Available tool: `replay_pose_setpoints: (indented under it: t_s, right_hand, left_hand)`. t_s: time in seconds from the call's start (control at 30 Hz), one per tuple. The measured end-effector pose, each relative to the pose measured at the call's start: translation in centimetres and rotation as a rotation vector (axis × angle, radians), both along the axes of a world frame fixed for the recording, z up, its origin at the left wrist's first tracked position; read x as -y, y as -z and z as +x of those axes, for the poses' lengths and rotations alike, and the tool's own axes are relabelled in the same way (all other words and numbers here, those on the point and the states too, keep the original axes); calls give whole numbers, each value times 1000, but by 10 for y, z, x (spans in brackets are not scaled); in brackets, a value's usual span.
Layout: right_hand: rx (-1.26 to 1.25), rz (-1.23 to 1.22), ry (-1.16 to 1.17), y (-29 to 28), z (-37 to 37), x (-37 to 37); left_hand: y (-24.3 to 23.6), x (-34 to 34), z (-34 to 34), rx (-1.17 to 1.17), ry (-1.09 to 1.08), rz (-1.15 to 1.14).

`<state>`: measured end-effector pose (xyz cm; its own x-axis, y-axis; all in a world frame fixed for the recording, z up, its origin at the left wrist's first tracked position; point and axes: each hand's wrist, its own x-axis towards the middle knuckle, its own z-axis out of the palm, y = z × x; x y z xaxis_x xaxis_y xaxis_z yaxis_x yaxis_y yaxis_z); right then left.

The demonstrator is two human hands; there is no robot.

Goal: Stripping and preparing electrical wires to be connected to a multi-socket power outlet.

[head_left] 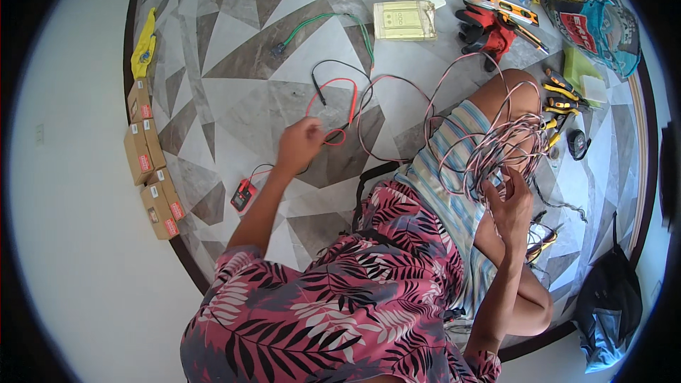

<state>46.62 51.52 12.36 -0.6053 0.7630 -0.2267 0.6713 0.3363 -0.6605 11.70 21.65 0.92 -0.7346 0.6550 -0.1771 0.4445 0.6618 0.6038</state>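
On my right thigh lies a tangled bundle of thin red, black and pale wire (489,147). My right hand (512,198) is curled into its lower edge, fingers closed on some strands. My left hand (301,143) is raised over the floor at the left with its fingers drawn together; what they hold, if anything, is hidden. Right beside it are a multimeter's red test probe (352,108) and black test probe (319,92), their leads looping on the tiles. The small red and black multimeter (243,195) lies below that hand. A green wire (319,16) with a dark connector runs farther off.
Small cardboard boxes (145,149) line the left wall beside a yellow packet (144,46). Far right hold red-black gloves (488,34), an orange cutter (505,7), a blue bag (596,28), pliers (560,103) and a tape measure (578,143). A yellowed electrical box (404,21) sits ahead.
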Motion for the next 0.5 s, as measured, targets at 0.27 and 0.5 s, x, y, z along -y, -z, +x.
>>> replay_pose_setpoints:
  t_s: [0.27, 0.5]
  right_hand:
    - [-178, -2, -76, -54, -3, 22]
    - [-104, 295, -367, -24, -33, 35]
  left_hand:
    - [-65, -108, 83, 285, 138, 355]
    - [-22, -55, -12, -191, 90, 71]
